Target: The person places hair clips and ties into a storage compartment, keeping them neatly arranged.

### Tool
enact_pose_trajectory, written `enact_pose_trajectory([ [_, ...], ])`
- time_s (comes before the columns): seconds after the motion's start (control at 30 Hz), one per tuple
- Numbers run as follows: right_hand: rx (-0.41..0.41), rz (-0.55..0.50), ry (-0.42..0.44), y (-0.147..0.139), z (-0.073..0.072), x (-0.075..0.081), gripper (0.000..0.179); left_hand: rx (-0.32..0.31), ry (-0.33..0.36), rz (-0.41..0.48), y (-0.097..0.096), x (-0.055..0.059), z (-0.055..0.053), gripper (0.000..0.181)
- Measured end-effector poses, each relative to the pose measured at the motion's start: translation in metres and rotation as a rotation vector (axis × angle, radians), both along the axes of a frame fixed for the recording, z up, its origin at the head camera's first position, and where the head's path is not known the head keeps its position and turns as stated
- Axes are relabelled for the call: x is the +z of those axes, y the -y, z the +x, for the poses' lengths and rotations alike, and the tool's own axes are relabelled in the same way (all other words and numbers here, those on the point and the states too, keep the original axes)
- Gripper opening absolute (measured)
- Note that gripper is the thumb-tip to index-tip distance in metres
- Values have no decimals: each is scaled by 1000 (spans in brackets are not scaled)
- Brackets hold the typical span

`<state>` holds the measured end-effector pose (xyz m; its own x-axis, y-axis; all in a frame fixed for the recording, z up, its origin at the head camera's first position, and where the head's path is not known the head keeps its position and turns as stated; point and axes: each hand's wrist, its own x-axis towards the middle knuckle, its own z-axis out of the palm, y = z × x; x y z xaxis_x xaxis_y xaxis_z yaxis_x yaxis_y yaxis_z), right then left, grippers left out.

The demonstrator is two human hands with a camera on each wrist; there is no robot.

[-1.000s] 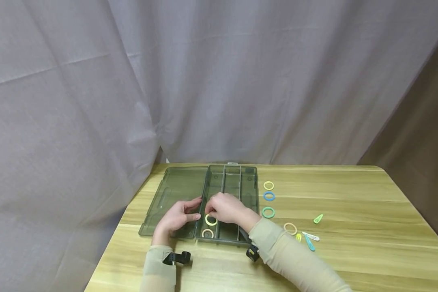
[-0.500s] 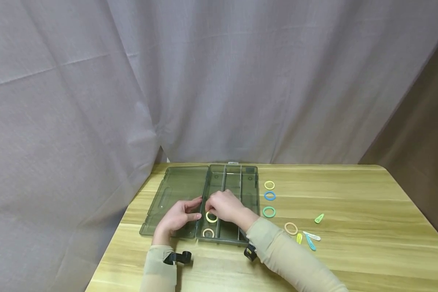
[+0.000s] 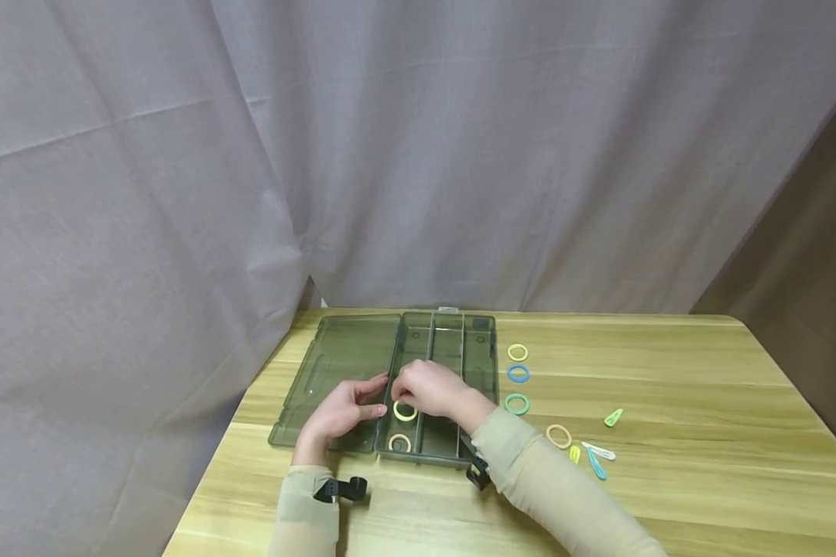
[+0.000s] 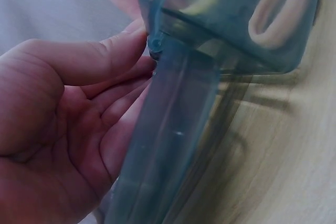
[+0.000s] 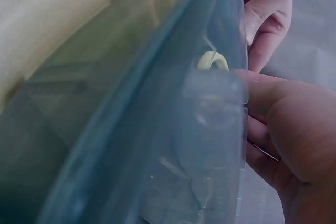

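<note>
A translucent dark-green divided box [image 3: 479, 387] lies with its lid [image 3: 348, 348] folded out to the left. My right hand [image 3: 432, 387] reaches into the left compartment and pinches the far edge of a pale yellow hair tie [image 3: 405, 411]; its fingertips are partly hidden. In the right wrist view that yellow hair tie [image 5: 213, 60] shows through the box wall. Nearer the front of the same compartment lies a peach hair tie [image 3: 399, 443]. My left hand [image 3: 341, 411] lies over the lid, fingers loosely extended, its thumb touching the box's hinge side, as the left wrist view confirms.
Right of the box, yellow [image 3: 518, 353], blue [image 3: 519, 373] and green hair ties [image 3: 517, 404] form a column on the wooden table [image 3: 704, 464]. An orange hair tie [image 3: 559, 436] lies nearer, beside several snap hair clips [image 3: 596, 463]. A green clip [image 3: 614, 418] lies apart. Grey curtain hangs behind.
The pinched yellow hair tie has shifted slightly away from the peach one, toward the back of the compartment, with my right hand. My left hand stays in place.
</note>
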<state>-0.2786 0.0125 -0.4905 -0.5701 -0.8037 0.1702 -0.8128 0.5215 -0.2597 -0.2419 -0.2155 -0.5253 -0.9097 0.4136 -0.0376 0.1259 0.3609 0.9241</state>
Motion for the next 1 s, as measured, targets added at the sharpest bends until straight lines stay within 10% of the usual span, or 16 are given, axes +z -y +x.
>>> enact_pose_trajectory([
  [1.0, -40, 88, 129, 3, 0, -5, 13, 3, 45, 40, 2, -1, -1, 59],
])
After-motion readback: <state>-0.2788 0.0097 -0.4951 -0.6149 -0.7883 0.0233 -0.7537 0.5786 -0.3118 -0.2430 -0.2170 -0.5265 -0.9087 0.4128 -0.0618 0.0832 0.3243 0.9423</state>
